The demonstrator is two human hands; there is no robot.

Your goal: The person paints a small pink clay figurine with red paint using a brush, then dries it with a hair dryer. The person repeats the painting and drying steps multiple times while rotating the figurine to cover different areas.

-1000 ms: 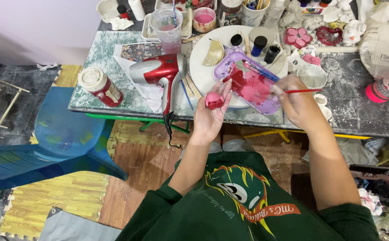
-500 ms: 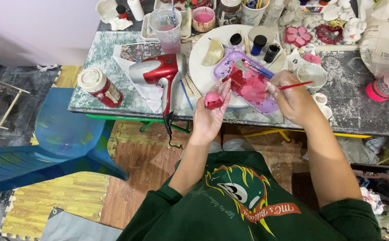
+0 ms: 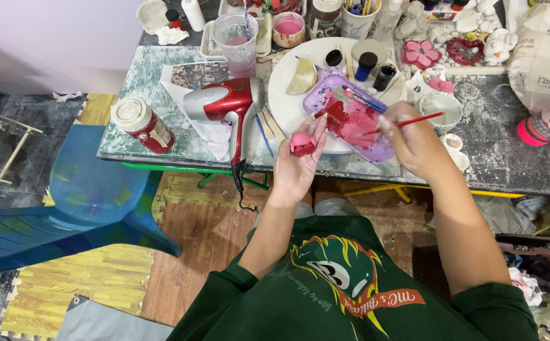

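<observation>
Left hand [image 3: 296, 169] cupped, palm up, over table edge [image 3: 180, 161], holding small pink-painted figure [image 3: 302, 144] at fingertips. Right hand [image 3: 414, 142] pinched on red-handled brush [image 3: 414, 122], tip over purple palette [image 3: 358, 120]. Figure judged light, rigid, likely brittle, wet paint smearable; best gripped by underside or unpainted edges, lightly.

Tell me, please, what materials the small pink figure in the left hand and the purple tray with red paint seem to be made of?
The small pink figure held in the left hand looks like plaster or clay under matte pink paint; unpainted white figures nearby suggest plaster. The purple rectangular tray looks like thin glossy plastic, its rim shining. The thin red-handled brush in the right hand may be wood or plastic.
</observation>
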